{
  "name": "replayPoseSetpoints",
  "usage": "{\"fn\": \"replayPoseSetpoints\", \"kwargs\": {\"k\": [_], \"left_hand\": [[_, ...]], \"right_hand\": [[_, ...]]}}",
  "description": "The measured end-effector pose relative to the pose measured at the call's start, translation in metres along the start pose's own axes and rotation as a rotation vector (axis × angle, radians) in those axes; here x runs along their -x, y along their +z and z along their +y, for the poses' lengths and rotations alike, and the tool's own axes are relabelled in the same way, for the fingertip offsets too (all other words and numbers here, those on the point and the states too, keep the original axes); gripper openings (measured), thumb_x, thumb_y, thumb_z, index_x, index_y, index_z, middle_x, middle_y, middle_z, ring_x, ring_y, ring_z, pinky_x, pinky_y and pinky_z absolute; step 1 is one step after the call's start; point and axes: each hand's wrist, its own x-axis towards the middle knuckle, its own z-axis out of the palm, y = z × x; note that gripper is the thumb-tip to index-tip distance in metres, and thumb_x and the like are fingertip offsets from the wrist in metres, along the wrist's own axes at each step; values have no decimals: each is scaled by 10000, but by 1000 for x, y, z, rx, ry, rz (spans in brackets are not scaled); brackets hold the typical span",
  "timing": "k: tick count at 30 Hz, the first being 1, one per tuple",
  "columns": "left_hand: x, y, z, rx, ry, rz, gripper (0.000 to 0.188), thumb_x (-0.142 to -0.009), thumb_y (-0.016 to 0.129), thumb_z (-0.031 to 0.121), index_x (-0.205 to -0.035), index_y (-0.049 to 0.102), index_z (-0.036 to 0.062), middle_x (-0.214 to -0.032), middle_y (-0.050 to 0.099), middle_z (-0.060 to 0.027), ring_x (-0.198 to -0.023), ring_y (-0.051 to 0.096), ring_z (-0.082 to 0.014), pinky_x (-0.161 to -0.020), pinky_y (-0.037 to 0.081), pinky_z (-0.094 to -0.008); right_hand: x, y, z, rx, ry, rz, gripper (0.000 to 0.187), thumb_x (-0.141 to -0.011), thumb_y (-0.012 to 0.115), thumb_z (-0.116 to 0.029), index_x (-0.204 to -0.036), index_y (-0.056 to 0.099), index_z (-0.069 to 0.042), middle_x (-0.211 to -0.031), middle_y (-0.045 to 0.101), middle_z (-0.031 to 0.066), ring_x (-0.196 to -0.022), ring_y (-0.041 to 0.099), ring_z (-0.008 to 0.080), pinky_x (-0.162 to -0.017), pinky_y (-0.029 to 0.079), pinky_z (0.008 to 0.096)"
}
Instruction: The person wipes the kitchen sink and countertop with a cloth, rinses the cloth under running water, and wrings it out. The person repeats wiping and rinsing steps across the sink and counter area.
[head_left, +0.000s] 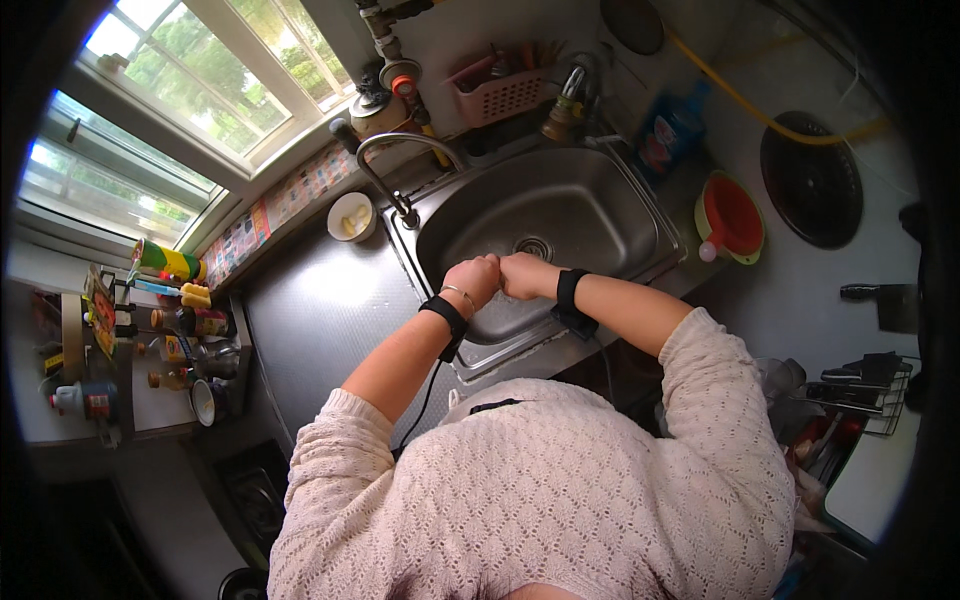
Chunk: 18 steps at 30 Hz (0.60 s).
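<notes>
Over the near side of the steel sink [590, 195], my left hand [474, 281] and my right hand [527, 276] meet, fingers curled in and knuckles touching. Whatever lies between the fingers is hidden or too small to make out. Just beyond the hands is the round drain [534, 249]. A curved metal faucet [405, 140] rises at the sink's left corner. Left of it, a small white bowl [350, 233] on the steel counter holds a few pale yellow pieces that look like peeled garlic cloves.
Right of the sink stand a green and red colander [728, 225] and a blue bottle [670, 130]. A dark round lid [811, 180] leans farther right, above a cleaver [890, 305]. A pink basket [505, 98] hangs behind the sink. Bottles [185, 348] crowd the left shelf.
</notes>
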Motion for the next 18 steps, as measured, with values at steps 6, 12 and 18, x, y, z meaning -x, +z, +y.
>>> {"fn": "replayPoseSetpoints", "kwargs": {"k": [6,12,18], "left_hand": [[-5,-3,-1,121,-88,-78,239,-866,567,243,-965,603,28,-907,687,-197,-844,671,-365,-739,547,-431],[0,0,5,310,34,231,312,-833,618,166,-1121,556,62,-1047,654,-163,-944,645,-356,-785,536,-409],[16,-24,11,102,281,239,389,-836,583,110,-1220,518,106,-1093,607,-117,-920,654,-308,-730,548,-380]], "right_hand": [[-1,6,-4,121,-2,206,155,-792,570,-82,-909,636,-4,-849,681,207,-844,666,375,-719,533,457],[-3,6,27,-335,164,113,79,-791,615,-86,-752,559,-46,-636,582,112,-531,573,244,-457,420,371],[10,-27,7,-1257,415,-684,279,-817,618,-75,-632,422,-149,-511,293,-70,-409,242,54,-388,169,234]]}}
